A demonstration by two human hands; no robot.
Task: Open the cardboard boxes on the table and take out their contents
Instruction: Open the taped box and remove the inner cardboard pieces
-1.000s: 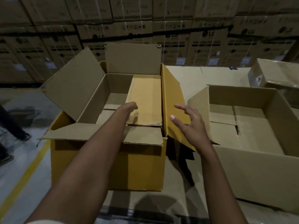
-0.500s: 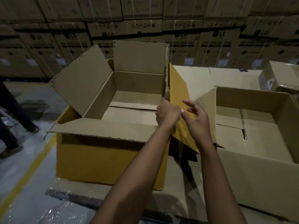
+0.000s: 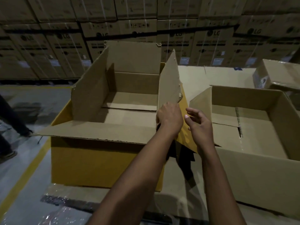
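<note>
The flat cardboard sheet [image 3: 168, 82] that lay on the floor of the yellow box [image 3: 103, 161] a second ago now stands nearly upright along that box's right wall, its top corner well above the rim. The left hand [image 3: 169, 118] has crossed over to close on the sheet's lower edge at the box's near right corner, where half a second ago it had only just reached the sheet. The right hand [image 3: 200, 125] hovers just beside it, fingers spread and loosely curled, gripping nothing; whether it brushes the yellow flap [image 3: 186, 133] behind it I cannot tell.

With the sheet tipped up, the inside of the yellow box shows only its folded bottom flaps (nothing else is visible in there). So the sheet looks like the last of this box's contents, and it is most of the way out.

The yellow box sits at the left edge of the table [image 3: 194, 75], all four flaps open. The brown box [image 3: 253, 176] beside it, toward the right edge, is open too and shows a bare bottom. A smaller closed box [image 3: 276, 73] rests at the far right corner, probably the next to open.
</note>
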